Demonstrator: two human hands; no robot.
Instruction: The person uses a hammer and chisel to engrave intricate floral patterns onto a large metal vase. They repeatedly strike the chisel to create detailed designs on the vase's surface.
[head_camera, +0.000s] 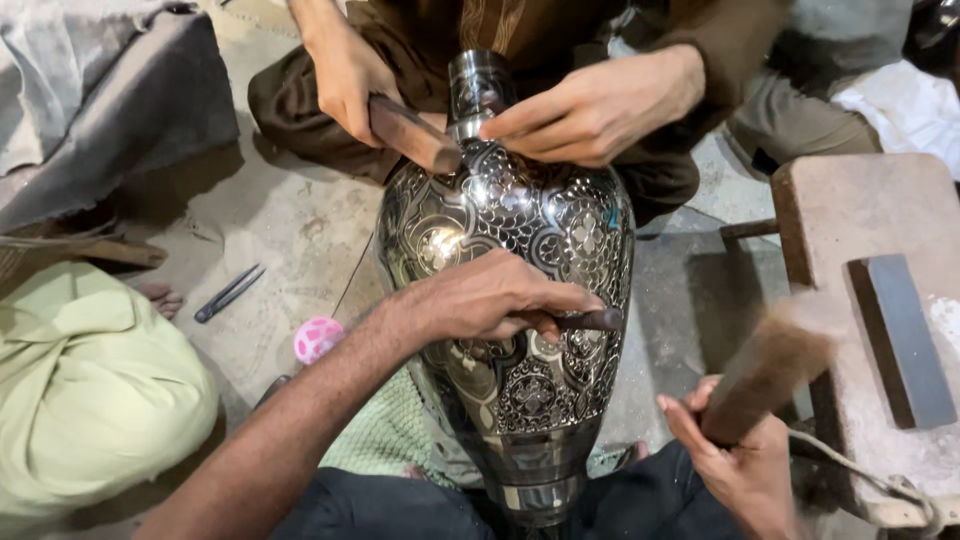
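A: Where is the vase?

B: The engraved metal vase (520, 290) lies on its side between the two people, neck toward the far person, base toward the wearer's lap, resting partly on a green cloth (385, 430).

A: What is the left hand doing?

B: The left hand (490, 295) rests on the vase's belly, fingers curled closed round a thin chisel (585, 320), whose tip points right across the pattern.

A: And the right hand?

B: The right hand (735, 465) is closed round the handle of a wooden mallet (775, 365), raised beside the vase and blurred.

A: The other person?

B: Across the vase, one of their hands (345, 75) grips a wooden mallet of their own (415, 135), its end touching the vase's shoulder. Their other hand (595, 105) pinches something at the neck; I cannot tell what.

A: Anything else nearby?

B: A wooden bench (860, 220) with a dark bar (900, 340) on it stands at the right. On the floor at the left lie a metal tool (228, 293) and a small pink object (318, 338).
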